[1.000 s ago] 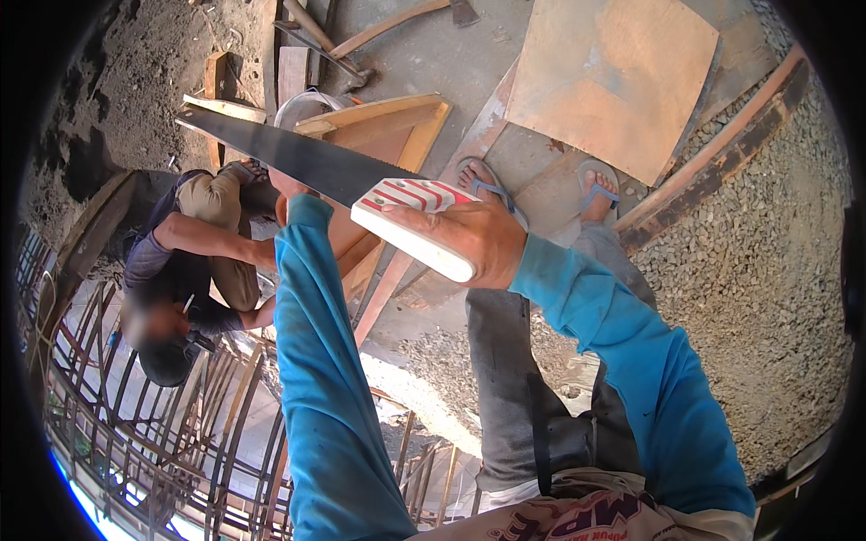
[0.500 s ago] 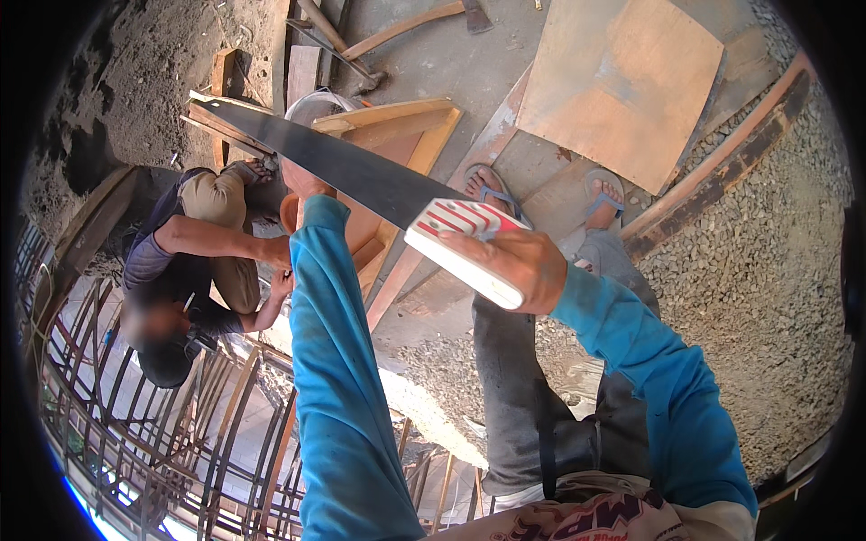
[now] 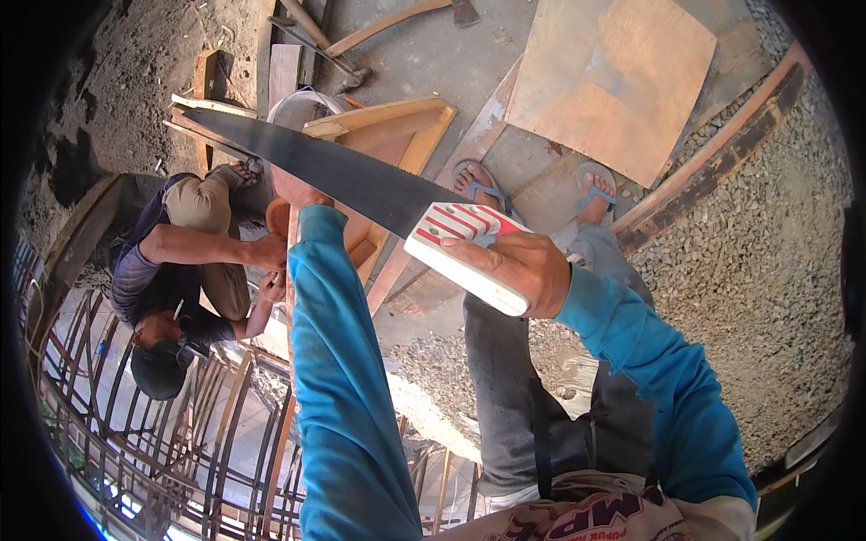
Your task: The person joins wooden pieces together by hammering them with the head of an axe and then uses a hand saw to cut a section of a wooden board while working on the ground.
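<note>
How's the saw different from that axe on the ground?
The saw is in the right hand; the axe lies on the ground. The saw's handle is red-striped white, the axe's plain brown. The saw's blade is long, the axe's short. Both blades look dark.

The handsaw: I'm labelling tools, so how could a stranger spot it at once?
From the gravel on the right, follow the blue sleeve leftward to the right hand. It grips the handsaw, whose dark blade tapers toward the upper left. Its red-striped white handle sets it apart from the wooden-handled axe beyond.
</note>
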Motion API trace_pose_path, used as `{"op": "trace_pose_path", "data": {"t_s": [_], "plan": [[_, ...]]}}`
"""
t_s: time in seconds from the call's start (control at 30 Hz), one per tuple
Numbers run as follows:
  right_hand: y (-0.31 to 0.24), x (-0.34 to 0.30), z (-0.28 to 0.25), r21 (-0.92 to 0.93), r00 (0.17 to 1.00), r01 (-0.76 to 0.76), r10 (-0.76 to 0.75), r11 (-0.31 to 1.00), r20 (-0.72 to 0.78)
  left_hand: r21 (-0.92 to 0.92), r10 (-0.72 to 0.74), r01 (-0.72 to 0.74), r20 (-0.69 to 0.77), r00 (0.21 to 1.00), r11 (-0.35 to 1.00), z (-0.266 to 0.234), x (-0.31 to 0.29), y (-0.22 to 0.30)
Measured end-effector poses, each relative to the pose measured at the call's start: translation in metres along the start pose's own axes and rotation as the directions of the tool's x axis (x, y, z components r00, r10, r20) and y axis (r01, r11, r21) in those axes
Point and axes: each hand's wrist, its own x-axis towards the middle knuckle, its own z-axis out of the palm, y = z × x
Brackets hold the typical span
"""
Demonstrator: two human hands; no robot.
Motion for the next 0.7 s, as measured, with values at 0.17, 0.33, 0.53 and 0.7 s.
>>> {"op": "trace_pose_path", "data": {"t_s": [0.17,0.33,0.53,0.7], "plan": [[-0.034,-0.031,-0.020,0.000,0.999,-0.038,0.038,0.999,-0.016,0.094,0.004,0.005,-0.099,0.995,0.996,0.008,-0.036,0.017],[-0.041,-0.024,-0.013,0.047,0.997,-0.045,0.049,0.998,-0.067,0.151,0.074,-0.068,-0.036,0.997,0.986,0.000,-0.031,0.020],[-0.051,0.002,-0.011,0.025,0.993,-0.116,0.115,0.993,0.017,-0.036,-0.126,0.130,0.107,0.986,0.991,-0.012,-0.003,0.007],[-0.049,0.028,-0.010,0.012,0.992,-0.125,0.125,0.992,0.018,-0.119,0.001,0.009,0.085,0.996,0.993,-0.013,0.016,0.004]]}}
